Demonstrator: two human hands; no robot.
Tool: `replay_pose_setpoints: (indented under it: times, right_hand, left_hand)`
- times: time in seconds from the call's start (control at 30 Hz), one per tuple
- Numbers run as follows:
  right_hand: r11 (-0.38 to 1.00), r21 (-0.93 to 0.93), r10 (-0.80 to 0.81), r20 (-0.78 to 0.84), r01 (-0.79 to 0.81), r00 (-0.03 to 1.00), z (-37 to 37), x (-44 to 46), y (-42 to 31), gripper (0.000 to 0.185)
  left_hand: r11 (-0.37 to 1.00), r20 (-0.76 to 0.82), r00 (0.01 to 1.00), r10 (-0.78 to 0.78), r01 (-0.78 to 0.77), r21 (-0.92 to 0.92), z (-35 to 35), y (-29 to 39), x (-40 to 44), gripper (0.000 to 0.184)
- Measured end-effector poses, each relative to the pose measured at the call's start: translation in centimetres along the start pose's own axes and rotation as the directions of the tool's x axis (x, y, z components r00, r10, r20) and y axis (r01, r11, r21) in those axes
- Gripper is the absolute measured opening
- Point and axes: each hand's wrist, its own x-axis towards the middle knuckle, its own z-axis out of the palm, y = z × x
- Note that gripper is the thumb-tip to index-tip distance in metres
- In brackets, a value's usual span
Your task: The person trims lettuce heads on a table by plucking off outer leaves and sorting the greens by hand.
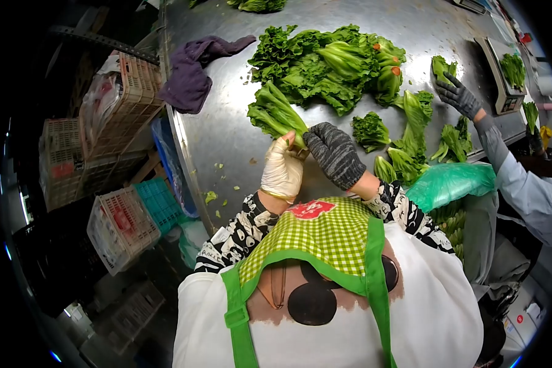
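A head of leafy green lettuce (276, 113) is in my left hand (282, 172), which wears a whitish glove and closes around its stem end. The leaves point away from me to the upper left, just above the metal table. My right hand (335, 156), in a dark grey knit glove, is closed with its fingers against the same stem end. Whether a small tool sits between the fingers is hidden. Beyond my hands lies a large pile of lettuce (331, 67), some with orange-brown cut ends. Loose lettuce pieces (370, 131) lie right of my right hand.
A purple cloth (193, 70) lies at the table's left edge. Plastic crates (122, 104) stand left of the table. At right are a scale (502, 73) with greens on it, a green plastic bag (451, 184) and a co-worker's gloved hand (459, 95) at some lettuce.
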Motion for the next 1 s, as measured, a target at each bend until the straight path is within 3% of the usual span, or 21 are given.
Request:
replay_pose_setpoints:
  times: [0.07, 0.17, 0.37, 0.4, 0.43, 0.47, 0.5, 0.53, 0.6, 0.63, 0.67, 0.83, 0.9, 0.93, 1.0]
  right_hand:
    - [0.986, 0.131, 0.096, 0.036, -0.1, 0.995, 0.8, 0.0, 0.5, 0.017]
    - [0.945, -0.24, -0.243, -0.065, 0.221, 0.968, 1.6, -0.1, 1.1, 0.019]
    - [0.86, -0.454, -0.31, -0.107, 0.231, 0.945, 2.9, 0.3, 2.7, 0.018]
    - [0.98, -0.198, -0.064, -0.156, 0.033, 0.986, 2.7, 0.9, 3.5, 0.017]
    - [0.981, 0.074, 0.19, -0.134, -0.181, 0.973, 2.2, 1.6, 4.4, 0.017]
    - [0.785, 0.509, 0.431, -0.037, -0.354, 0.902, 1.5, 2.1, 3.8, 0.017]
    - [0.394, 0.829, 0.641, 0.062, -0.396, 0.765, 0.7, 2.5, 3.2, 0.018]
    - [0.55, 0.697, 0.575, 0.085, -0.461, 0.814, 0.3, 2.6, 2.6, 0.019]
    - [0.803, 0.352, 0.449, 0.175, -0.482, 0.876, -0.1, 2.1, 2.0, 0.022]
    - [0.981, -0.022, 0.196, 0.096, -0.194, 0.976, 0.6, 1.2, 2.9, 0.028]
    - [0.978, -0.016, 0.207, 0.094, -0.206, 0.974, 0.9, 0.7, 1.2, 0.035]
    - [0.89, 0.433, 0.075, 0.16, -0.139, 0.984, 1.3, 0.3, -2.1, 0.037]
    - [0.895, 0.399, 0.122, 0.215, -0.202, 0.969, 1.0, 0.4, -1.5, 0.034]
    - [0.895, 0.381, 0.145, 0.242, -0.231, 0.959, 0.9, 0.4, -1.3, 0.033]
    - [0.711, 0.573, 0.278, 0.304, -0.408, 0.911, 0.5, 0.2, -1.3, 0.028]
  left_hand:
    - [1.0, -0.035, 0.999, 0.01, -0.011, -0.023, -0.5, 0.0, 0.2, 0.021]
    - [0.999, -0.056, 0.998, 0.03, -0.032, -0.038, -1.4, -0.1, 0.7, 0.022]
    - [0.975, -0.057, 0.977, 0.204, -0.198, 0.101, -1.0, -0.6, -0.6, 0.02]
    - [0.965, -0.065, 0.968, 0.241, -0.232, 0.124, -0.7, -0.5, -0.9, 0.018]
    - [0.967, -0.042, 0.972, 0.23, -0.223, 0.119, -0.1, -0.2, -1.2, 0.016]
    - [0.973, -0.01, 0.974, 0.225, -0.224, 0.051, -1.8, 0.0, -0.4, 0.019]
    - [0.978, 0.008, 0.979, 0.206, -0.205, -0.022, -1.7, 0.5, -0.6, 0.017]
    - [0.979, 0.028, 0.982, 0.187, -0.183, -0.093, -1.3, 1.0, -0.8, 0.015]
    - [0.98, -0.01, 0.982, 0.191, -0.191, -0.057, 0.0, 1.9, -1.1, 0.016]
    - [0.98, -0.03, 0.981, 0.193, -0.194, -0.04, 0.3, 2.2, -1.1, 0.016]
    - [0.98, -0.042, 0.98, 0.196, -0.197, -0.019, -0.1, 2.3, -0.7, 0.018]
    - [0.971, -0.117, 0.972, 0.204, -0.186, 0.152, -0.5, 2.0, -0.8, 0.028]
    - [0.962, -0.106, 0.979, 0.177, -0.149, 0.23, -0.1, 1.4, -0.8, 0.036]
    - [0.983, -0.065, 0.991, 0.121, -0.11, 0.149, 0.1, 1.5, -0.9, 0.041]
    - [1.0, 0.028, 0.999, 0.019, -0.018, -0.011, 0.8, 1.7, -1.0, 0.051]
